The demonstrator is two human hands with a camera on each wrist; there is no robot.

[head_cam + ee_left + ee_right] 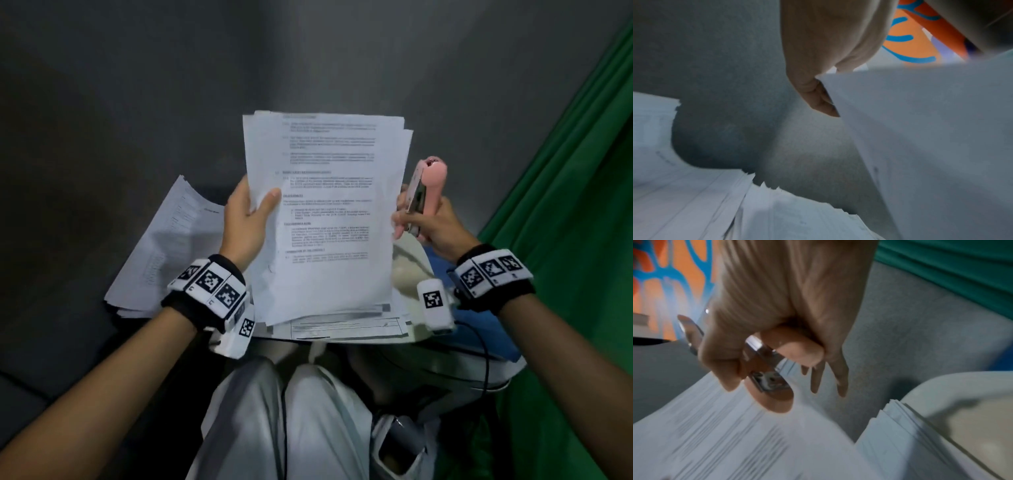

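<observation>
A sheaf of printed pages (pixel 329 212) is held upright in the middle of the head view. My left hand (pixel 255 209) pinches its left edge, thumb on the front and fingers behind. The left wrist view shows that hand (pixel 824 48) at the edge of the pages (pixel 920 129). My right hand (pixel 431 222) grips a pink stapler (pixel 426 192) just beside the sheaf's right edge, nose pointing up. In the right wrist view the stapler (pixel 766 369), with its metal parts showing, sits in my right hand (pixel 777 296), two fingers hanging free, above the blurred pages (pixel 735 443).
A loose pile of papers (pixel 171 246) lies on the grey floor at left. Another stack (pixel 346 329) lies under the held sheaf, beside a white plastic object (pixel 962 402). Green cloth (pixel 565 205) hangs at right. A black cable (pixel 483 359) runs by my right wrist.
</observation>
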